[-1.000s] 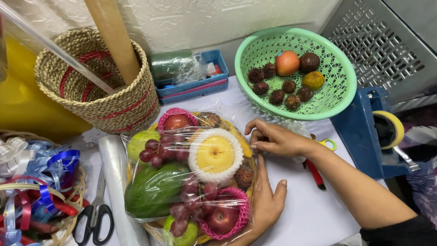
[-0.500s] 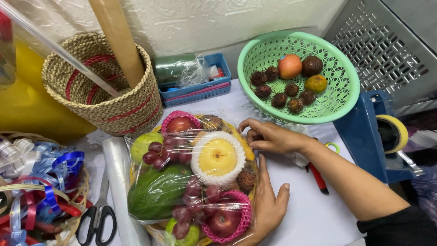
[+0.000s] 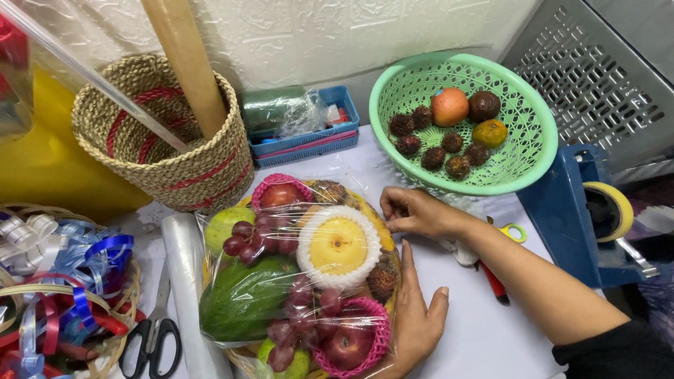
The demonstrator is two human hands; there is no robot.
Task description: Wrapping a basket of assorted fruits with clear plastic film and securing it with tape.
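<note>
On the white table (image 3: 484,337) in the head view, a fruit basket (image 3: 302,281) wrapped in clear film stands at the middle. The left hand (image 3: 414,326) lies flat and spread against its near side; the right hand (image 3: 414,210) pinches the film at the far edge with closed fingers. I judge the thin, glossy film could tear or slip loose if pulled hard, and the round, smooth fruits could shift. The green plastic colander (image 3: 533,140) nearby is perforated; the woven basket (image 3: 175,161) looks rough.

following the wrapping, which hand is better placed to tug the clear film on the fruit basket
Likely the right hand: it pinches the clear plastic film at the fruit basket's far edge; the left hand lies flat against its side.
</note>
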